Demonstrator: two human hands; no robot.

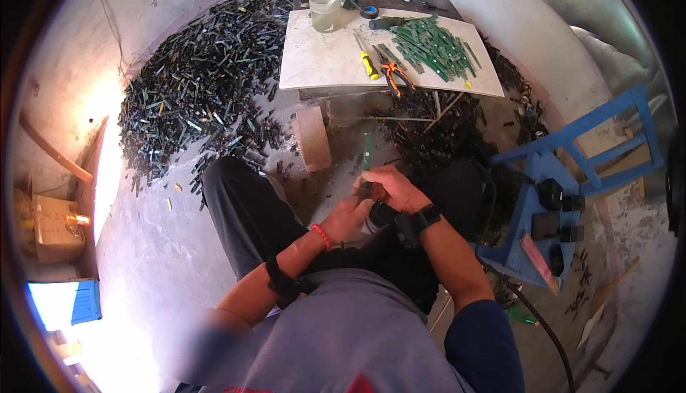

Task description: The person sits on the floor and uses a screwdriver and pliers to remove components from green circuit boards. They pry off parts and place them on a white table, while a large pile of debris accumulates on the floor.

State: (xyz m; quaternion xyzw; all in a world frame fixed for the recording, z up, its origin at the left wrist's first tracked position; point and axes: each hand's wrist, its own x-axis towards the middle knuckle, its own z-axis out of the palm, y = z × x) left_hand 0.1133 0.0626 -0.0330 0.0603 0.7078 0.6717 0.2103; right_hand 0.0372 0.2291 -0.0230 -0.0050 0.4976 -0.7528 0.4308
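Observation:
A narrow green strip (367, 151), which looks like a piece of circuit board, points up and away from my hands over my lap. My right hand (396, 188) is closed, its thumb and fingers pinching the strip near its lower end. Just below and touching it, my left hand (347, 219) is closed too, fingers curled around the same end. A dark part shows between the hands, and I cannot make out its shape. On the white board (314, 64) ahead lies a pile of similar green strips (432, 46).
Orange-handled pliers (395, 77), a yellow screwdriver (369, 66), black tape roll (369, 12) and cloudy plastic tub (325, 13) are on the board. Dark strips (207, 71) heap across the floor. A wooden block (312, 139) stands before me; a blue chair (543, 171) carries black devices at right.

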